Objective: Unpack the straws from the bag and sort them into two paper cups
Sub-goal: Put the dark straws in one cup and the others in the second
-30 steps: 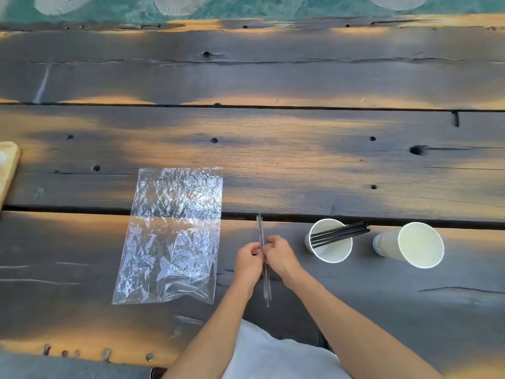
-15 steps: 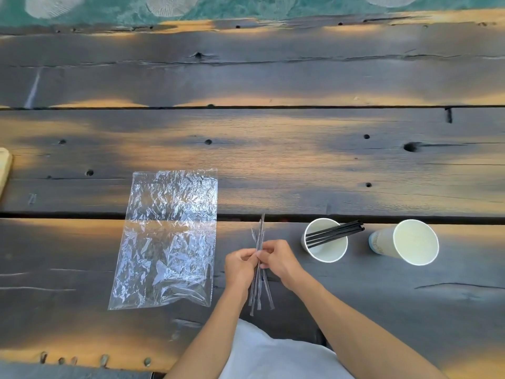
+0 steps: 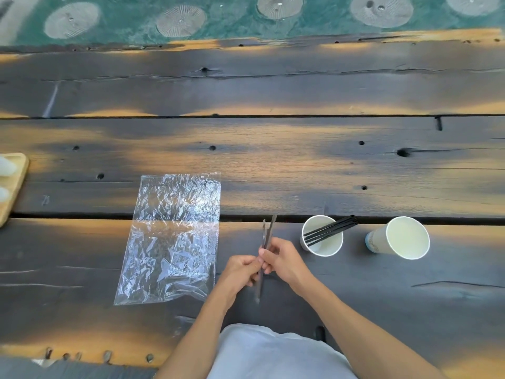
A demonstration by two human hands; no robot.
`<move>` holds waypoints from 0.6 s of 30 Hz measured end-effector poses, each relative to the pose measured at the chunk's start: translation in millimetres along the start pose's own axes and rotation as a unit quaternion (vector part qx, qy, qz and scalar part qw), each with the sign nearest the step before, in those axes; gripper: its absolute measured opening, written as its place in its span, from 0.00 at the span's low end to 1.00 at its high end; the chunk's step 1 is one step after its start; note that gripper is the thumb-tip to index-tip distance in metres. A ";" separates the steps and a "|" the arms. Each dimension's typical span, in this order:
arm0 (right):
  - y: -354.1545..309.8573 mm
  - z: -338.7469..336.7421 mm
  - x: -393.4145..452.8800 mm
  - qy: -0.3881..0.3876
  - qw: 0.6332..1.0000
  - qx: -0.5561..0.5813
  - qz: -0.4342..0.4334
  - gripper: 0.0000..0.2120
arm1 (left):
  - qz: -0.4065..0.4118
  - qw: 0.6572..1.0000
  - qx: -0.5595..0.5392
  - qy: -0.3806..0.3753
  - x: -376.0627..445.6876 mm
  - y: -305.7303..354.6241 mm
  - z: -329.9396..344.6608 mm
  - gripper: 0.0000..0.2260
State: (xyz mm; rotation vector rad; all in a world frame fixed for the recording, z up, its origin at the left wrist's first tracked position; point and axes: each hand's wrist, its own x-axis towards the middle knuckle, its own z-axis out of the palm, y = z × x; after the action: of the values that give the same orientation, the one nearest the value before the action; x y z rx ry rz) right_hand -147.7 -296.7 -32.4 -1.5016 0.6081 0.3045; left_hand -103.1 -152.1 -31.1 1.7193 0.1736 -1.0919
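Observation:
Both hands pinch a small bundle of clear straws (image 3: 265, 236) just above the dark wooden table. My left hand (image 3: 241, 270) grips the bundle near its middle; my right hand (image 3: 284, 259) holds it from the right. The straws point away from me. A flat, crumpled clear plastic bag (image 3: 172, 236) lies to the left of my hands. To the right stands a white paper cup (image 3: 322, 236) with several black straws (image 3: 332, 228) leaning out over its right rim. Farther right, a second paper cup (image 3: 400, 237) holds nothing visible.
A wooden tray's corner (image 3: 12, 187) shows at the left edge with pale objects on it. The table (image 3: 273, 165) is made of wide dark planks with gaps and knots. Beyond its far edge lies green ground with round pale discs.
The clear straws fanned out between my hands half a second ago and are gathered into a tighter bundle now. Both hands stayed in about the same place.

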 end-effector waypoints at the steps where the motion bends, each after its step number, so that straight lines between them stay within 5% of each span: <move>1: -0.2 -3.2 -5.7 0.001 1.000 -0.007 -0.015 0.05 | 0.007 1.000 0.017 -0.019 -2.9 -0.7 1.4 0.12; 8: 3.9 -33.5 -53.8 -0.002 0.999 0.021 -0.037 0.04 | 0.063 0.992 0.059 -0.094 -19.1 -4.4 22.4 0.07; 11: 9.7 -53.8 -75.8 0.053 0.997 0.047 -0.043 0.05 | 0.056 0.995 0.073 -0.051 -18.1 -5.5 42.1 0.06; 15: 19.5 -93.4 -108.0 0.170 0.976 0.129 -0.042 0.05 | 0.081 0.968 0.224 0.077 -11.3 -13.9 73.0 0.23; 18: 23.2 -122.3 -129.6 0.250 0.950 0.183 -0.038 0.04 | 0.095 0.928 0.351 0.076 -8.8 -17.7 91.8 0.35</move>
State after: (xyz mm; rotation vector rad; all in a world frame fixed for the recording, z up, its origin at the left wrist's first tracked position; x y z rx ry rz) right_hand -289.0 -392.1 24.5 -1.2341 0.9483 -0.2531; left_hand -171.5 -215.7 -40.5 2.4003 -0.3279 -0.9278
